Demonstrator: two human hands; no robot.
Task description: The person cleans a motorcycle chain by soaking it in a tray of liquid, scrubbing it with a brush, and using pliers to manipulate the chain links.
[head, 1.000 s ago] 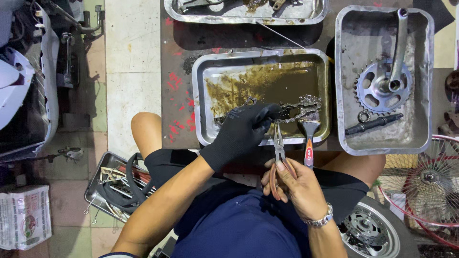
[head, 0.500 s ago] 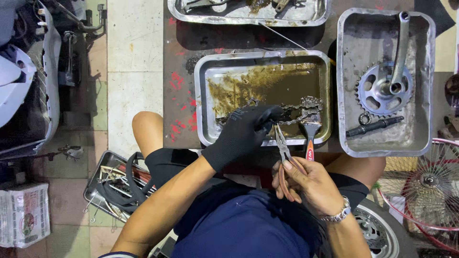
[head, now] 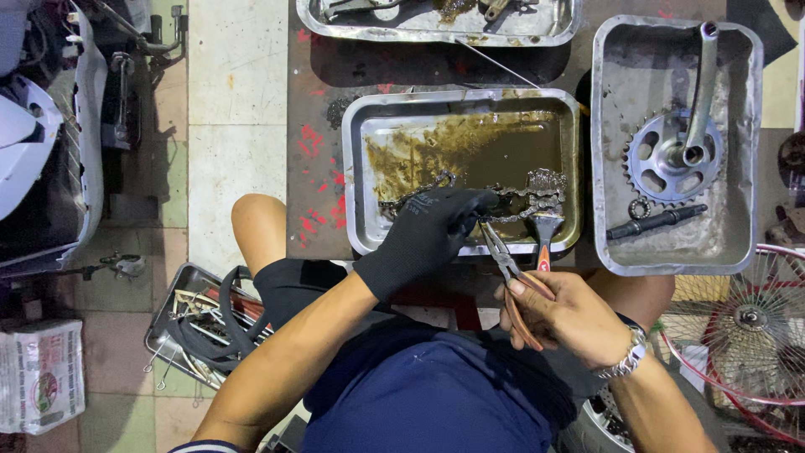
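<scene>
head view: our gloved left hand (head: 423, 237) pinches the limp, greasy chain (head: 511, 200); right hand (head: 570, 317) grips pliers (head: 507, 264) by the handles.

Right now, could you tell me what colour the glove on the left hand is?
Black; the glove shows best in the head view.

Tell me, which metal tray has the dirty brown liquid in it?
The middle tray, right before the gloved left hand. The right tray holds a dry crank; the top tray holds small parts.
</scene>
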